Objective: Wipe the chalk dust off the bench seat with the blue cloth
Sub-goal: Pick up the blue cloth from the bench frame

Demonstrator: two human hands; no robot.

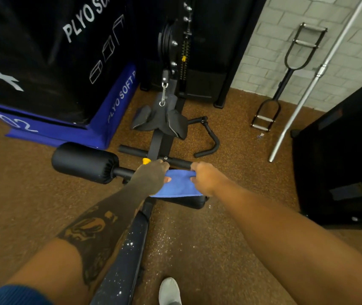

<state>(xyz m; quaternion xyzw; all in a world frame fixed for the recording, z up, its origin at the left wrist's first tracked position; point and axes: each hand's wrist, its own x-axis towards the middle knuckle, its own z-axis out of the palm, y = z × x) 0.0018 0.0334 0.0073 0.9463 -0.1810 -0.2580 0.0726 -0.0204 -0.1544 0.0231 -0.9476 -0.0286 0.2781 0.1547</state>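
Observation:
The blue cloth (pixel 179 183) is stretched flat between both hands, above the far end of the bench. My left hand (pixel 152 176) pinches its left edge and my right hand (pixel 206 179) pinches its right edge. The black bench seat (pixel 125 256) runs from the bottom of the view up toward the hands. White chalk specks dot its surface. The cloth hides the far end of the seat, and I cannot tell whether it touches the padding.
A black foam roller pad (pixel 83 162) sticks out left of the bench. Ahead stand a cable machine (pixel 180 51), a grey strap attachment (pixel 162 122) and a curl handle (pixel 208 137). Stacked plyo boxes (pixel 50 62) fill the left. A barbell (pixel 316 78) leans at right. My shoe (pixel 169 291) is below.

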